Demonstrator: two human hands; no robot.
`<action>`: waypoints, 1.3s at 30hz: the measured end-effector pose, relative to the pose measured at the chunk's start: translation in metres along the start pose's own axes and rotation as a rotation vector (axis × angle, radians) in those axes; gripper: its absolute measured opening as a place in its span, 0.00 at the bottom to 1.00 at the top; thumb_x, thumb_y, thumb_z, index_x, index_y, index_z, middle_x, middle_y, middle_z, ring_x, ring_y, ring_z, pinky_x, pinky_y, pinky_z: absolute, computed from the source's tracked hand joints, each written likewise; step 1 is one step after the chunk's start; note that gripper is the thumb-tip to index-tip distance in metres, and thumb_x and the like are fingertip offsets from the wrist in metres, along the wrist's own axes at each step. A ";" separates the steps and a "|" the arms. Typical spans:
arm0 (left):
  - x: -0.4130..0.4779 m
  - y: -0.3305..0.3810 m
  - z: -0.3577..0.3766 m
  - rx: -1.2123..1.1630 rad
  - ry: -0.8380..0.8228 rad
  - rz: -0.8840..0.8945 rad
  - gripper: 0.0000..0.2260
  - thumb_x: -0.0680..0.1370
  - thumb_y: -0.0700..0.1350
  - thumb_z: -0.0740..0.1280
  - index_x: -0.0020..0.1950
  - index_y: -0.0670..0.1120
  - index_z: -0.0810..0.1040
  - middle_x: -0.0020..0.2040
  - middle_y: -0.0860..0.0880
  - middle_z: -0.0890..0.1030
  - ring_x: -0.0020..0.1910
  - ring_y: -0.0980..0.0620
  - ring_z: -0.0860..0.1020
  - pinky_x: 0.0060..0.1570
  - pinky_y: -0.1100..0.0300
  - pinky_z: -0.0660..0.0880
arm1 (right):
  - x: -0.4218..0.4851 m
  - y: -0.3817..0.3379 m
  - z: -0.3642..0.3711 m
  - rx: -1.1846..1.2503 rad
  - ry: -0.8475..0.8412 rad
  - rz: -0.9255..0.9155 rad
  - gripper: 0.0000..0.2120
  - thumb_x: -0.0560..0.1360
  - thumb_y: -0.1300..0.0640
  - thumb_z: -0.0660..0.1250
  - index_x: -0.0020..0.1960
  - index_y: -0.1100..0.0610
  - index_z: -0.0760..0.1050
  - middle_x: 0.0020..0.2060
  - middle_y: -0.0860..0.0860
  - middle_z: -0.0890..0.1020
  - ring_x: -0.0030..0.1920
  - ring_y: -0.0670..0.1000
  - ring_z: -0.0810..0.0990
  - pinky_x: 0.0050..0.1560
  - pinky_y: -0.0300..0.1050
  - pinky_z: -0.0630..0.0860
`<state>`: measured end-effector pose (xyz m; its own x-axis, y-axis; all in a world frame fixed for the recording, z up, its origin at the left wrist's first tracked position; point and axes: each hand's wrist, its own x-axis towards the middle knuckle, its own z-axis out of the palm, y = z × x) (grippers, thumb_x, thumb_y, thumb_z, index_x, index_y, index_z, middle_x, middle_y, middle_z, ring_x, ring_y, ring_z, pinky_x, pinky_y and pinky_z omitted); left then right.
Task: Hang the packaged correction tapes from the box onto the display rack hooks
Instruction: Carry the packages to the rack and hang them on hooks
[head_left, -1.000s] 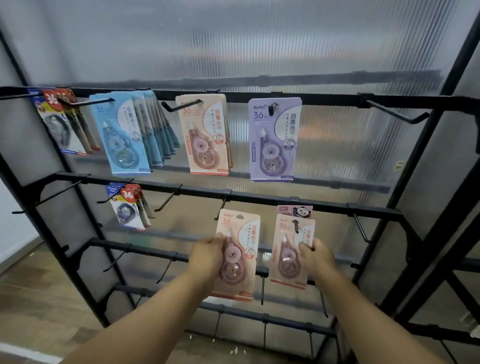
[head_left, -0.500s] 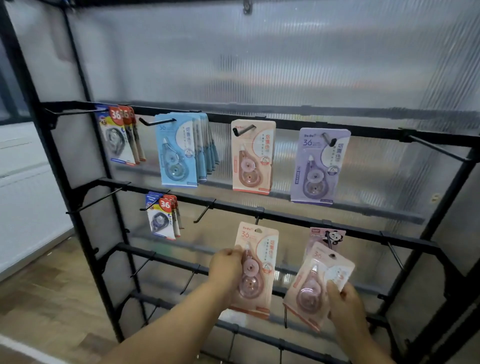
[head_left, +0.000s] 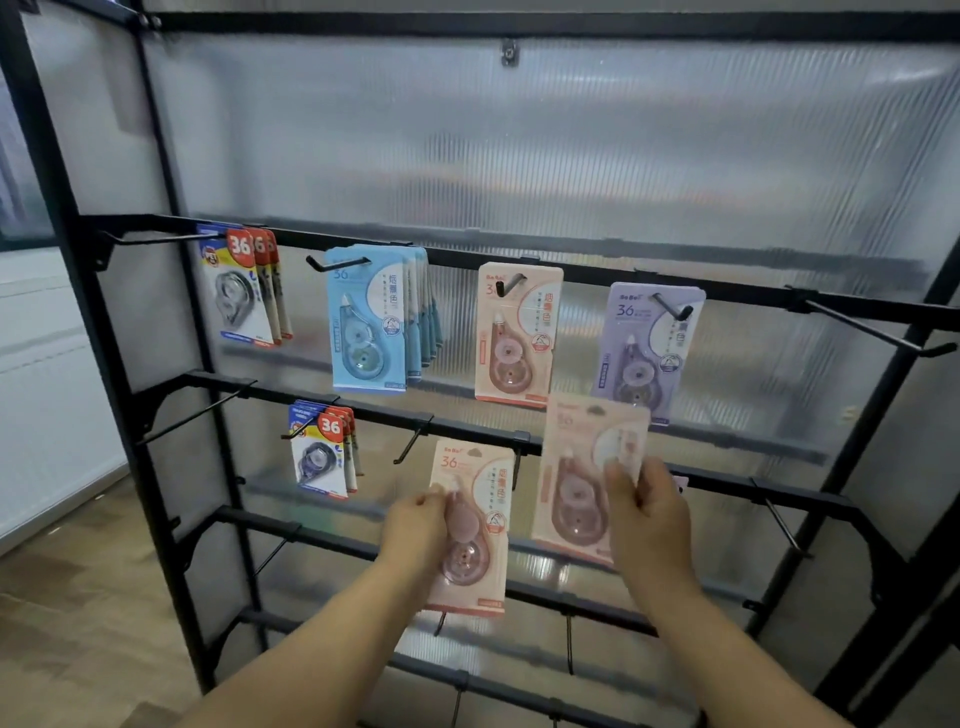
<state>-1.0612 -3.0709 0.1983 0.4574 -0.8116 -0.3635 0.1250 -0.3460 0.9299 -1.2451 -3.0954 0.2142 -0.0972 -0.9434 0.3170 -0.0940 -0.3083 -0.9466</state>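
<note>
Pink-carded, the raised correction tape pack (head_left: 571, 483) is being pinched by the right hand (head_left: 649, 525) just below the hung pink pack (head_left: 519, 338), the left hand (head_left: 415, 530) is gripping a second pink pack (head_left: 493, 499) lower down, and either loosely held card is probably risking slipping or missing the hook (head_left: 506, 285).

The display rack (head_left: 587, 273) is black metal with a matt painted finish, hooks included. Behind it, the back panel (head_left: 571, 156) is ribbed translucent plastic (faintly shiny). The correction tape packs (head_left: 519, 332) are smooth printed card under glossy clear blisters. The floor (head_left: 78, 623) looks like matt wood planks.
</note>
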 end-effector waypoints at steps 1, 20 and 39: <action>0.003 0.002 -0.003 -0.018 0.001 0.005 0.14 0.81 0.50 0.58 0.53 0.41 0.77 0.48 0.41 0.83 0.48 0.43 0.82 0.53 0.45 0.79 | 0.006 -0.027 0.010 0.007 -0.017 -0.084 0.07 0.80 0.59 0.60 0.44 0.56 0.73 0.38 0.49 0.80 0.32 0.37 0.80 0.26 0.29 0.72; 0.023 0.009 -0.047 -0.179 0.072 0.106 0.13 0.78 0.50 0.61 0.45 0.43 0.81 0.45 0.40 0.84 0.46 0.39 0.82 0.52 0.40 0.78 | 0.019 -0.092 0.085 -0.080 0.025 -0.208 0.09 0.78 0.59 0.63 0.40 0.61 0.74 0.50 0.52 0.84 0.37 0.47 0.82 0.27 0.36 0.74; -0.001 0.027 -0.052 -0.291 -0.041 0.147 0.13 0.81 0.45 0.59 0.50 0.38 0.78 0.42 0.37 0.83 0.42 0.39 0.82 0.48 0.43 0.79 | 0.098 -0.089 0.069 -0.705 -0.076 0.156 0.26 0.75 0.34 0.59 0.39 0.57 0.75 0.31 0.53 0.81 0.34 0.53 0.81 0.42 0.48 0.80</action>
<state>-1.0120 -3.0549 0.2272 0.4544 -0.8630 -0.2210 0.3097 -0.0795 0.9475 -1.1776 -3.1687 0.3256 -0.0945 -0.9838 0.1524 -0.7035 -0.0423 -0.7094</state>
